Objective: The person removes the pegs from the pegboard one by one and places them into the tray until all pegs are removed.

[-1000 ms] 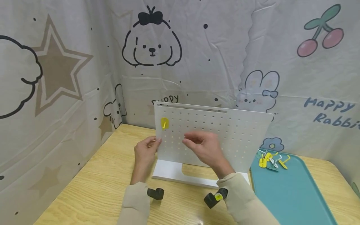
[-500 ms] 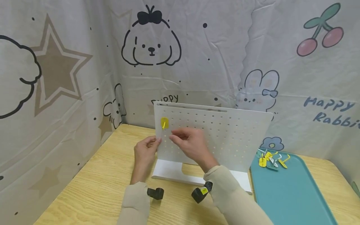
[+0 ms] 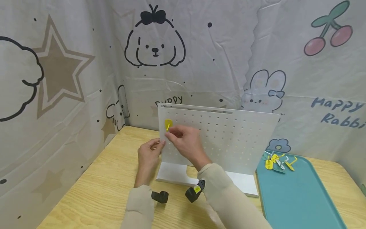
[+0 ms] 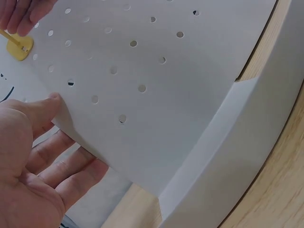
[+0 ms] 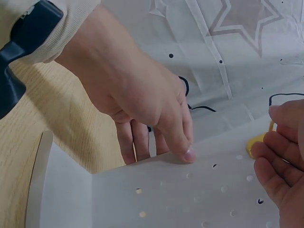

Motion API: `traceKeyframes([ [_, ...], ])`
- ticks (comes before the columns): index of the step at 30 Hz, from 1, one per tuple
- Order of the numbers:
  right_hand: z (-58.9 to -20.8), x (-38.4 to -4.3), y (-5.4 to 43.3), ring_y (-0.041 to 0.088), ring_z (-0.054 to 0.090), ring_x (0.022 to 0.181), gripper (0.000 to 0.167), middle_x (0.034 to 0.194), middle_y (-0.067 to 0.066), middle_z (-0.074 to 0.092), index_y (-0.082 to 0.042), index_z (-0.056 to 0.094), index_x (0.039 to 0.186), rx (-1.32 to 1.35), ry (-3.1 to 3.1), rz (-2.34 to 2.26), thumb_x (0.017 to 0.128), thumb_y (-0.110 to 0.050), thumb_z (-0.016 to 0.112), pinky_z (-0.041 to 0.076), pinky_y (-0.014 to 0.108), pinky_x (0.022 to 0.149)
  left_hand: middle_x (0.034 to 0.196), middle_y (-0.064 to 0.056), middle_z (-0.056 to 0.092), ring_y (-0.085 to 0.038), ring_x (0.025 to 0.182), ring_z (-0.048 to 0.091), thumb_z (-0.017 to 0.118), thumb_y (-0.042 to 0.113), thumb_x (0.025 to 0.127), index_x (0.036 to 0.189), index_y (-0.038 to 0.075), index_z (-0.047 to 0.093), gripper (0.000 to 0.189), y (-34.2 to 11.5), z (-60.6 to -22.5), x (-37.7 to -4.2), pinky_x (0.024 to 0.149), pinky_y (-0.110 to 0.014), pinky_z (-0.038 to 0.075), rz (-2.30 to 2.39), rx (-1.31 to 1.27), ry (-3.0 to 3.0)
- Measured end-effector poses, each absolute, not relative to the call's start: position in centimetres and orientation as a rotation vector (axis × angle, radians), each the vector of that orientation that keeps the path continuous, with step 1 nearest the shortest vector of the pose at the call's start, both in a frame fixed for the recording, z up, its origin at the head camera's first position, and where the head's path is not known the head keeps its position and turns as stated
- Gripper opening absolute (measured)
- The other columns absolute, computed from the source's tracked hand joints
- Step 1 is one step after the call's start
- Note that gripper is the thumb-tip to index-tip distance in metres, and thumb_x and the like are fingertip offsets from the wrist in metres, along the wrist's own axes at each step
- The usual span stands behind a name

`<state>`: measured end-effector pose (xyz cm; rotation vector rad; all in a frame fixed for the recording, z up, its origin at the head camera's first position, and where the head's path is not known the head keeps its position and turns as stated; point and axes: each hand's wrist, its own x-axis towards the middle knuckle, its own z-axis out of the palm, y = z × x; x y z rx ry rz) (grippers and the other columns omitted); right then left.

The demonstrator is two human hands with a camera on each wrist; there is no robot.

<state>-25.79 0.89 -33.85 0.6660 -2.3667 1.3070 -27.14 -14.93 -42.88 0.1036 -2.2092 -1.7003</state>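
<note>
A white pegboard (image 3: 217, 136) with rows of small holes stands upright on its white base (image 3: 174, 173). My left hand (image 3: 149, 157) grips the board's left edge, thumb on the front face and fingers behind it, as the left wrist view shows. High on the board's left side sits a yellow hook (image 3: 168, 124) with a flat plate and a protruding peg. Thumb and forefinger of my right hand (image 3: 187, 141) pinch that peg; the right wrist view shows the yellow plate (image 5: 256, 144) against the board beside the fingers.
To the right of the board lies a teal tray (image 3: 300, 197). Several yellow, white and green hooks (image 3: 278, 162) are heaped at its far left corner. The wooden table (image 3: 105, 190) meets a printed cloth backdrop (image 3: 200, 63) behind and at the left.
My right hand has moved left across the front of the pegboard and now pinches the yellow hook's peg. The left hand has kept its grip on the board's edge.
</note>
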Motion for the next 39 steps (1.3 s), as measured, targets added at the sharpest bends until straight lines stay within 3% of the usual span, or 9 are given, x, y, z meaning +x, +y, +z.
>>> traceKeyframes([
  [13,-34.1,-26.3,0.1,0.014,0.070,0.082,0.016,0.093,0.004,0.075,-0.005,0.077,0.101,0.623,-2.375,1.250,0.091,-0.018,0.076,0.056,0.026,0.069,0.094,-0.012,0.075,-0.036,0.086,0.072,0.077,0.022,0.092,0.104,0.004,0.076,0.023,-14.8,-42.9,-27.3,0.068,-0.030,0.058,-1.678,0.082,-2.165],
  [23,-33.9,-26.1,-0.1,0.011,0.068,0.077,0.009,0.089,0.002,0.075,-0.007,0.078,0.096,0.659,-2.344,1.133,0.091,-0.014,0.075,0.055,0.024,0.065,0.099,-0.006,0.075,-0.021,0.089,0.072,0.075,0.025,0.093,0.106,0.008,0.077,0.021,-14.9,-42.9,-27.1,0.070,-0.032,0.058,-1.682,0.099,-2.206],
  [39,-33.5,-24.7,2.6,0.009,0.067,0.078,0.008,0.089,-0.001,0.074,-0.007,0.078,0.096,0.754,-2.287,1.159,0.092,-0.013,0.075,0.055,0.026,0.066,0.104,-0.006,0.074,-0.022,0.092,0.071,0.074,0.032,0.093,0.110,0.010,0.075,0.028,-15.0,-43.0,-27.0,0.075,-0.034,0.058,-1.726,0.112,-2.228],
])
